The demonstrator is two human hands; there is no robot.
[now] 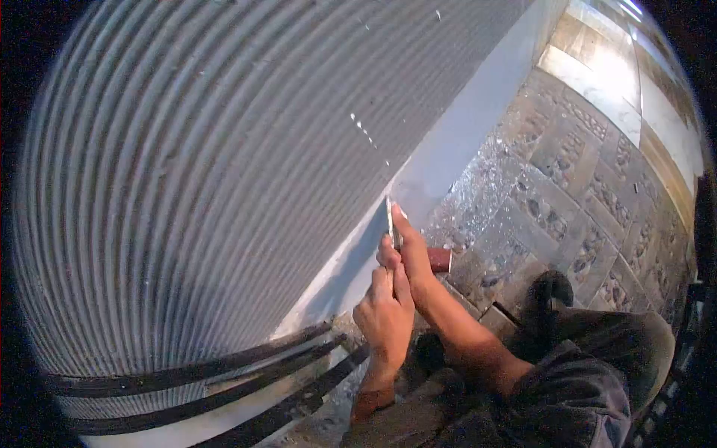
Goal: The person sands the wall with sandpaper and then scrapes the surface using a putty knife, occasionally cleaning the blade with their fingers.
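Observation:
My right hand (413, 257) grips a thin flat blade (390, 214) with pale smears along its edge. Its tip meets the line where the ridged grey wall (246, 164) borders the smooth white strip (455, 134) at its foot. Close below, my left hand (386, 306) is closed, its fingers against the right hand near the blade's lower end; what they grip is hidden. A dark red piece (441, 260) shows just right of my right hand; whether it belongs to the tool or lies on the ground cannot be made out.
White flecks and crumbs (478, 187) litter the patterned paving (575, 194) beside the strip. Dark rails or bars (194, 377) cross the lower left. My bent leg (620, 336) and dark shoe (551, 287) are at the right. A lit pale step (597, 82) edges the paving.

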